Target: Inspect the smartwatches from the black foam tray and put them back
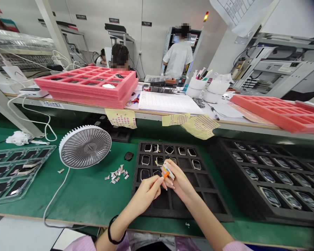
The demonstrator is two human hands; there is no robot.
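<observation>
My left hand (149, 190), with a black band on its wrist, pinches a small orange strip-like piece (166, 175); its exact kind is unclear. The orange piece touches the side of a pale smartwatch case (170, 172), which my right hand (179, 179) grips, tilted on edge. Both hands are above a black foam tray (180, 200) with square compartments. Several watch cases (146, 160) lie in its far and left compartments. Left of the tray, small pale flat pieces (117, 175) lie in a loose pile, near a black watch-shaped part (128, 156).
A white fan (90, 146) stands left on the green table (81, 195), its cable running toward the front edge. Clear plastic trays (18, 170) hold dark parts at far left. Stacked black foam trays (240, 198) stand right. Pink foam trays (86, 92) sit on the shelf.
</observation>
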